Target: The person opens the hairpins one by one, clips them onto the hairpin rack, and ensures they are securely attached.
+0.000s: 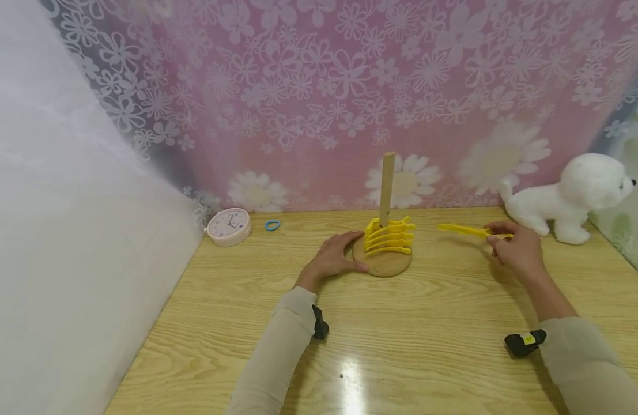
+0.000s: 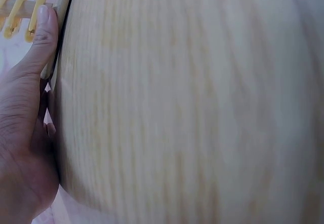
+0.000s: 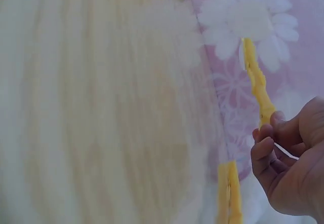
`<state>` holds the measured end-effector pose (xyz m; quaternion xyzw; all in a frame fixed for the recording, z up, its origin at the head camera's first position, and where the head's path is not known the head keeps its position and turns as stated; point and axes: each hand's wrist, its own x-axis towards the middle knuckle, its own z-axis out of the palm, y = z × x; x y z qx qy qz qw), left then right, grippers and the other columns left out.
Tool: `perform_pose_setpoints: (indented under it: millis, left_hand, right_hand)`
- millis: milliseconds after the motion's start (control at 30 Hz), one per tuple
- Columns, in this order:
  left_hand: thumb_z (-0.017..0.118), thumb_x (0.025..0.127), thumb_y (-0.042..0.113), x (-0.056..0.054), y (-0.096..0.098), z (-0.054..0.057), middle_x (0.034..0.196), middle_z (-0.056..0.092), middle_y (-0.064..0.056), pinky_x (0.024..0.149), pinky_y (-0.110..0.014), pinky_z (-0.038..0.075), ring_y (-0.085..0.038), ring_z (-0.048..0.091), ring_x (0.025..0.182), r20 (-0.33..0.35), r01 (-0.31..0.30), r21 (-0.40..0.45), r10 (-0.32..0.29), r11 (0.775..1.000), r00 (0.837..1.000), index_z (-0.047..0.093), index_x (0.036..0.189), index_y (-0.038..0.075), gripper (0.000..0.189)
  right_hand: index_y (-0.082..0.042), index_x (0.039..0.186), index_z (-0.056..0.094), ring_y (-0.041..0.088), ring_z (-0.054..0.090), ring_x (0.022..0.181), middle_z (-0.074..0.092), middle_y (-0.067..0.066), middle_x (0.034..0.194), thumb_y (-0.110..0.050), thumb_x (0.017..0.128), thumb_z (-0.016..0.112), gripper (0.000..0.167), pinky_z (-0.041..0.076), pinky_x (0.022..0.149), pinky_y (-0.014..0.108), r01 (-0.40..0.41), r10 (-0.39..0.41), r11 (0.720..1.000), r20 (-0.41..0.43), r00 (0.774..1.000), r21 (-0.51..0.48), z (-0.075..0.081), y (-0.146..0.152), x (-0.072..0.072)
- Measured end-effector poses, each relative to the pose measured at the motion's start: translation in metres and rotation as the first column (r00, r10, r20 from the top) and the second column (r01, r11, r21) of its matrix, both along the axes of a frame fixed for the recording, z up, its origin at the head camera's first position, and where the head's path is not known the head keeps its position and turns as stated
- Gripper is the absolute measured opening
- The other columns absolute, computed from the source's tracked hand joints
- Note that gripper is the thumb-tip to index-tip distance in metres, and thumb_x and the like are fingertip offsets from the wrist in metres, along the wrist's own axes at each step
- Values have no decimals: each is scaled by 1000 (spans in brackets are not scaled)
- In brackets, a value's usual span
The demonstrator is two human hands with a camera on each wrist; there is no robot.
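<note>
A wooden stand has a round base (image 1: 386, 268) and an upright rod (image 1: 387, 190). Around the foot of the rod sit several stacked yellow plastic pieces (image 1: 388, 237). My left hand (image 1: 335, 256) grips the left edge of the base, thumb at the front, other fingers toward the back; the left wrist view has the thumb (image 2: 44, 34) against the base's edge. Off to the right, my right hand (image 1: 520, 249) pinches one end of a thin, notched yellow strip (image 3: 258, 84), held apart from the stand. Its other end points left toward the stack.
Left of the stand are a pink round clock (image 1: 229, 227) and a small blue ring (image 1: 272, 225). A white toy dog (image 1: 567, 196) stands at the back right. More yellow plastic (image 3: 230, 193) shows below the right hand in its wrist view. A flowered curtain (image 1: 324, 115) hangs behind the table.
</note>
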<state>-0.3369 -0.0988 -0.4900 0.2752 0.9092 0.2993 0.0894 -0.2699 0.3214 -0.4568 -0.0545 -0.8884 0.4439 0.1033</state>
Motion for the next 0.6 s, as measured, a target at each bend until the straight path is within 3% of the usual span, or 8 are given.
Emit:
perform_pose_setpoints:
  millis: [67, 167, 600]
  left_hand:
    - [81, 87, 55, -1, 0, -1, 169, 32, 6, 131, -42, 11, -22, 23, 158, 0, -1, 2, 1, 1000, 1000, 31, 165, 32, 95]
    - [81, 87, 55, -2, 0, -1, 169, 33, 7, 131, -42, 11, -22, 23, 158, 3, -2, 6, 2, 1000, 1000, 31, 165, 32, 95]
    - [81, 86, 55, -1, 0, -1, 168, 33, 7, 131, -44, 10, -22, 24, 158, -1, 2, 11, -2, 1000, 1000, 32, 165, 30, 96]
  right_hand:
    - [5, 135, 61, 14, 60, 60, 60, 22, 124, -9, 105, 56, 33, 49, 44, 28, -12, 11, 1000, -14, 1000, -16, 5, -7, -1]
    - [2, 135, 62, 12, 55, 57, 58, 21, 127, -11, 106, 55, 32, 47, 43, 28, -6, 5, 1000, -27, 1000, -27, 12, -18, -3]
    - [0, 125, 68, 13, 46, 59, 62, 17, 119, -7, 105, 60, 23, 37, 42, 27, -12, 9, 1000, -138, 990, -18, 40, -65, -11]
